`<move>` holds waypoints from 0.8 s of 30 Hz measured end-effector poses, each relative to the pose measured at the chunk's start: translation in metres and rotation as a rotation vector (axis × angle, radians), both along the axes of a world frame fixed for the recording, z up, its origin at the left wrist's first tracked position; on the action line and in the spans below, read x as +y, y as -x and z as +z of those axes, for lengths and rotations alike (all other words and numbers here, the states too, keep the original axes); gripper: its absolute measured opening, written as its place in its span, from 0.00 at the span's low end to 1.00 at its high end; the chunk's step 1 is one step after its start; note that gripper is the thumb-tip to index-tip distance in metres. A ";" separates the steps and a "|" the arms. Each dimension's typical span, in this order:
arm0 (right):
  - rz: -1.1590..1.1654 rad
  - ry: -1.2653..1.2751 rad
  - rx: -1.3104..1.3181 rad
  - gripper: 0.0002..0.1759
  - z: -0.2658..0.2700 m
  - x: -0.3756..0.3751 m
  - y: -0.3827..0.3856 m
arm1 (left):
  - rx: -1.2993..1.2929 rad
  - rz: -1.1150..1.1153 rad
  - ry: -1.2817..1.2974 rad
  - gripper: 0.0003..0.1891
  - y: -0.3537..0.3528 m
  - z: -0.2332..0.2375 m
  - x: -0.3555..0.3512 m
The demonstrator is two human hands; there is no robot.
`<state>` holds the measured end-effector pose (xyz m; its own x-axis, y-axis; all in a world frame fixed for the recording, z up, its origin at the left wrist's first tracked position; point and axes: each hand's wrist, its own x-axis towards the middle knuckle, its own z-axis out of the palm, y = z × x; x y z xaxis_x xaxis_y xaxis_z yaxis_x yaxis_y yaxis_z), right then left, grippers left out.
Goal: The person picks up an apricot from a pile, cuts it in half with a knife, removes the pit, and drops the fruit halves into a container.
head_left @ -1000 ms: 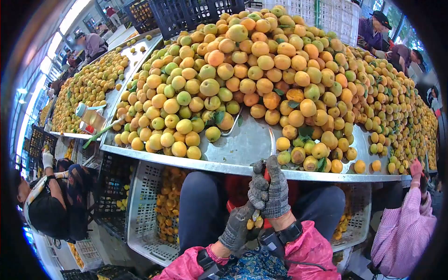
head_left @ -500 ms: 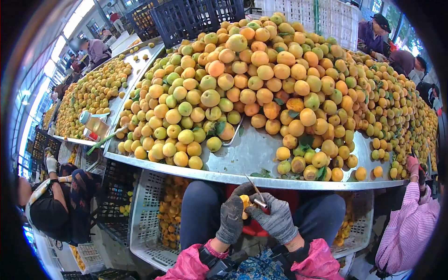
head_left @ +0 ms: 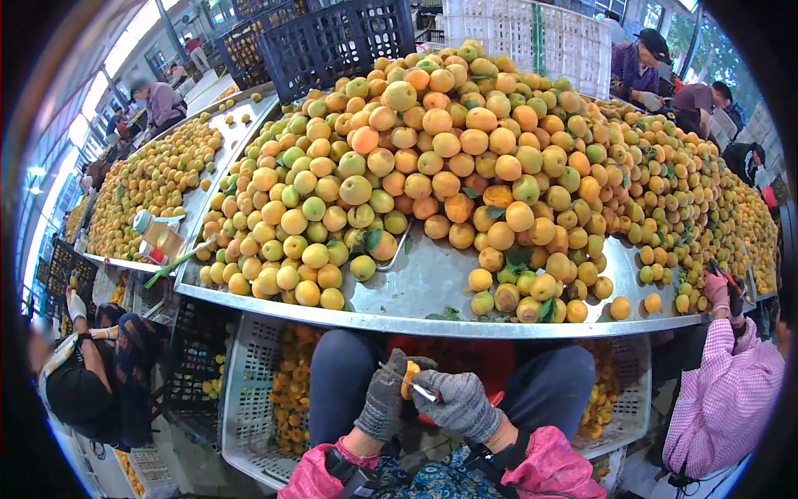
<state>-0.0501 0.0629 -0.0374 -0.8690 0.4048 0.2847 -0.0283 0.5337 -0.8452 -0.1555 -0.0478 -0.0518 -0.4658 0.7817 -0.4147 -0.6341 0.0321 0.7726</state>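
Observation:
My left hand (head_left: 384, 403), in a grey knit glove, is closed around a cut apricot (head_left: 408, 379) with orange flesh showing. A small knife (head_left: 426, 392) with a thin blade and a shiny handle end is held in my gloved right hand (head_left: 462, 406). The blade lies across the apricot, pointing left; its exact contact is hidden by the fingers. Both hands are over my lap, just below the metal table's front edge (head_left: 399, 322). A big heap of whole apricots (head_left: 449, 145) covers much of the table.
White crates (head_left: 241, 391) with orange fruit pieces stand beside my legs, and a red container (head_left: 490, 358) sits between my knees. Dark crates (head_left: 337, 46) stand behind the heap. A co-worker in a checked sleeve (head_left: 715, 391) sits at right, another person (head_left: 91, 374) at left.
The knife has swung from pointing upward to lying across the apricot, blade to the left. My hands have moved slightly left and down, and the whole view has shifted a little.

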 end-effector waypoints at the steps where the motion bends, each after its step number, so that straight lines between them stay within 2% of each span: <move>1: -0.011 0.029 -0.061 0.17 0.000 -0.002 -0.001 | -0.144 0.039 -0.067 0.32 0.000 -0.002 -0.002; 3: -0.038 0.056 -0.054 0.18 -0.007 -0.008 -0.001 | -0.176 0.054 -0.066 0.31 0.002 0.004 -0.008; 5: -0.069 0.171 -0.047 0.18 -0.003 -0.013 0.000 | 0.040 0.071 -0.027 0.27 0.002 0.019 -0.012; 6: -0.069 0.170 -0.044 0.18 -0.002 -0.012 -0.002 | 0.198 0.075 0.014 0.26 -0.001 0.030 -0.013; 7: -0.101 0.105 -0.127 0.17 -0.003 -0.011 -0.004 | 0.203 0.073 0.013 0.26 -0.003 0.043 -0.017; 9: -0.130 0.040 -0.211 0.17 -0.005 -0.009 -0.009 | 0.568 -0.113 0.193 0.26 0.001 0.064 -0.033; 10: -0.188 0.115 -0.213 0.16 -0.008 -0.006 -0.011 | 0.165 -0.074 0.012 0.26 0.011 0.063 -0.049; 11: -0.247 0.192 -0.214 0.16 -0.012 -0.004 -0.014 | 0.238 0.039 0.057 0.25 0.018 0.063 -0.063; 12: -0.259 0.167 -0.236 0.16 -0.017 -0.001 -0.017 | 0.313 0.152 0.101 0.23 0.026 0.065 -0.075; 14: -0.248 0.128 -0.299 0.15 0.000 0.003 -0.020 | 0.665 0.258 0.395 0.18 0.049 0.102 -0.098; 16: -0.241 0.098 -0.356 0.15 0.009 0.005 -0.023 | 1.208 0.138 0.705 0.17 0.075 0.115 -0.118; 17: -0.236 0.098 -0.315 0.14 0.009 0.006 -0.023 | 1.220 0.133 0.707 0.17 0.083 0.115 -0.118; 19: -0.233 0.106 -0.268 0.13 0.013 0.006 -0.023 | 1.861 0.154 0.790 0.14 0.097 0.117 -0.105; 20: -0.249 0.239 -0.185 0.13 0.016 0.005 -0.021 | 1.514 0.229 0.611 0.15 0.098 0.112 -0.091; 22: -0.246 0.447 -0.111 0.14 0.022 0.008 -0.025 | 1.059 0.177 0.489 0.16 0.089 0.123 -0.028; 24: -0.256 0.531 -0.078 0.15 0.024 0.012 -0.030 | 1.407 0.020 0.336 0.18 0.099 0.086 0.031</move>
<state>-0.0197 0.0751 -0.0139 -0.7351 0.6738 -0.0747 0.1186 0.0194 -0.9928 -0.2547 -0.0165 0.0343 -0.6442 0.7298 0.2289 0.6283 0.3343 0.7025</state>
